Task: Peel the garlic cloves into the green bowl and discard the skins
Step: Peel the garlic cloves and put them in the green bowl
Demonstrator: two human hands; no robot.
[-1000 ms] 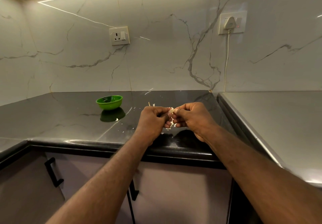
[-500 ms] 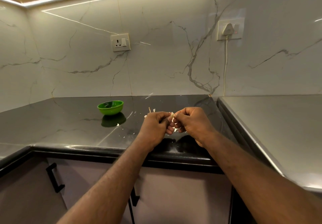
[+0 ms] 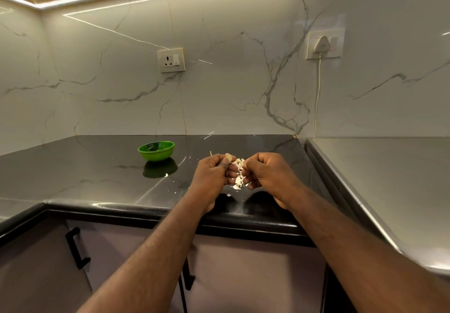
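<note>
Clove (image 3: 229,158) in left hand (image 3: 211,178), skins (image 3: 239,165) in right hand (image 3: 270,176) (near counter edge (image 3: 121,209)).

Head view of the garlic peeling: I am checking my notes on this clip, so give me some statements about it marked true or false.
1. The green bowl stands on the black counter, left of both hands. True.
2. The left hand lies flat on the counter. False: the left hand has its fingers curled round a garlic clove.
3. The right hand pinches papery skins beside the left hand. True.
4. A plug sits in the socket above the bowl. False: that socket is free; the plug is in the one farther right.
5. A few skin bits lie on the counter. True.
</note>
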